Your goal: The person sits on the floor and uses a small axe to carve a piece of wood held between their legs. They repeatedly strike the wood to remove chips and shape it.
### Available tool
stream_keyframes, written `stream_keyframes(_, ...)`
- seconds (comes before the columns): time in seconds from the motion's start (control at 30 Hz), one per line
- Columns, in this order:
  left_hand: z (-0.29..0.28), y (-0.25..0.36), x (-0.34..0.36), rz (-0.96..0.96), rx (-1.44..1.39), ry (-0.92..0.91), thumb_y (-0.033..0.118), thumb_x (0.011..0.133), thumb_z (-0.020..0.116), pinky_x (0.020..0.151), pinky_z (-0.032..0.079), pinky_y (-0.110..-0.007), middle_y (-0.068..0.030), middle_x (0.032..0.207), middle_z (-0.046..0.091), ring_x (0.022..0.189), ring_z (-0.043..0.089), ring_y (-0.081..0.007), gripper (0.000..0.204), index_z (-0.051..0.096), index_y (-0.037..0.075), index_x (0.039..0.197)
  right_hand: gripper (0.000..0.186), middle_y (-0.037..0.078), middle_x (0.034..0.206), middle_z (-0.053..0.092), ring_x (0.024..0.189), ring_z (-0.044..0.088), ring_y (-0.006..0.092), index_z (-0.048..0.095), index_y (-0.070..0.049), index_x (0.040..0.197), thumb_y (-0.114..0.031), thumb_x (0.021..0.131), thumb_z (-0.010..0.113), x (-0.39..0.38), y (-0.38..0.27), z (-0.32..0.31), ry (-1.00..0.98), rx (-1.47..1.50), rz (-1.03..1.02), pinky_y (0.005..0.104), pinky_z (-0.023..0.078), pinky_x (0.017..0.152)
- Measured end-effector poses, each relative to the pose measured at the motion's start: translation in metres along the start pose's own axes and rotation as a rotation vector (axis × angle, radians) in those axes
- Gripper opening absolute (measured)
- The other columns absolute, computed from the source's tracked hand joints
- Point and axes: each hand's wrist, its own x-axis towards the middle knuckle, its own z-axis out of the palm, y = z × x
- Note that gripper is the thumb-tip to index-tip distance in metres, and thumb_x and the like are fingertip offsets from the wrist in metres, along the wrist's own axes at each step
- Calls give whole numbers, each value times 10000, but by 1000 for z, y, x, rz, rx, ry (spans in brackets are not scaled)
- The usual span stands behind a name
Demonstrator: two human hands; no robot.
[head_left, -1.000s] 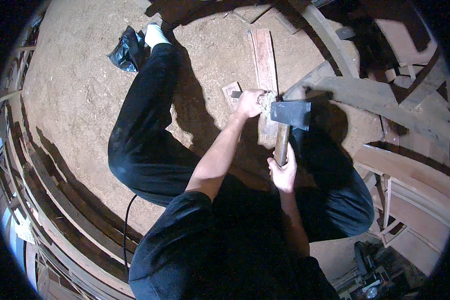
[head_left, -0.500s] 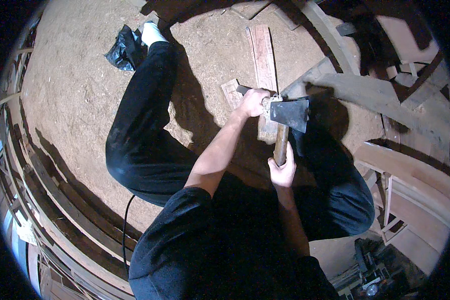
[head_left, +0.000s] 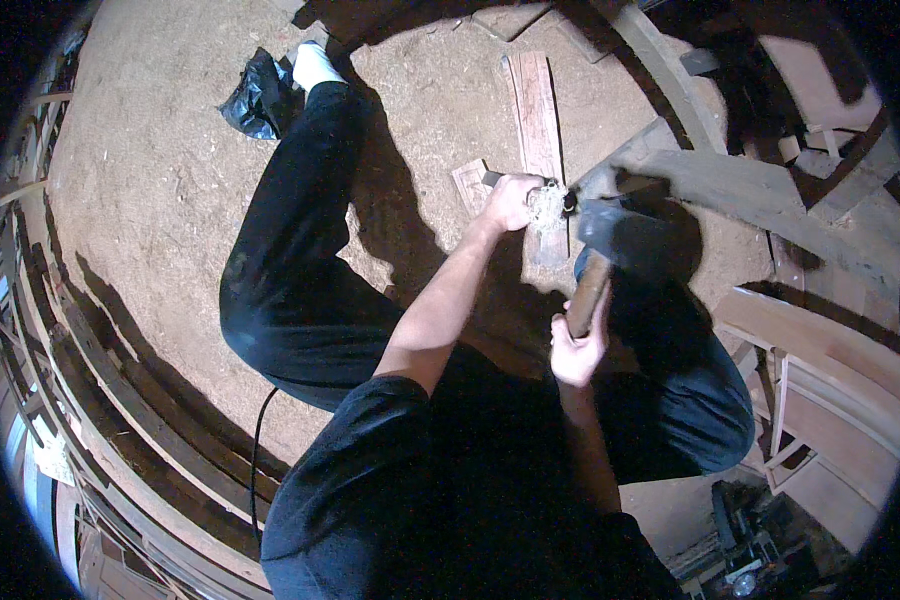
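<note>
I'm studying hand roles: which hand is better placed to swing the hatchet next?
Probably the right: the right hand grips the hatchet by its wooden handle, while the left hand is occupied, closed around a frayed-ended piece.

The axe head [head_left: 610, 226] is dark metal, its handle [head_left: 591, 295] smooth-looking wood. The board [head_left: 538, 110] is matt wood, the bag [head_left: 257, 98] glossy, crinkled plastic. Trousers [head_left: 292, 250] and sock [head_left: 316, 66] are matt cloth; the floor [head_left: 170, 180] looks rough.
</note>
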Motion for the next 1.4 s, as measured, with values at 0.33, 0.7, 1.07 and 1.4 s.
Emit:
stream_keyframes(0.33, -2, -2, -3, -27, 6, -45, 219, 731, 676, 763, 521, -375, -156, 922, 677, 851, 662, -311, 254, 661, 50, 920, 819, 83, 920, 571, 604, 525, 91, 273, -92, 1466, 103, 741, 600, 0, 11, -4, 61, -47, 33, 237, 466, 522)
stream_keyframes(0.7, -1, 8, -1, -65, -11, -24, 269, 716, 652, 703, 502, -422, -202, 828, 636, 811, 617, -390, 251, 620, 29, 784, 846, 113, 1066, 585, 633, 559, 134, 279, -100, 1470, 124, 723, 605, 5, 6, -7, 51, 71, 196, 245, 491, 543)
stream_keyframes(1.07, 1, -2, -3, -55, -58, 43, 280, 708, 661, 688, 504, -424, -183, 790, 643, 777, 627, -378, 252, 616, 39, 762, 834, 77, 964, 586, 658, 554, 110, 287, -122, 1464, 120, 724, 587, 8, -11, -8, -35, -88, 134, 254, 495, 591)
stream_keyframes(1.4, -4, 4, -5, -68, -66, 89, 247, 714, 660, 683, 499, -420, -200, 783, 640, 773, 630, -384, 237, 619, 19, 766, 802, 152, 1212, 571, 1043, 564, 217, 296, -72, 1452, 94, 731, 606, 21, -40, -6, -145, -230, 225, 324, 450, 912)
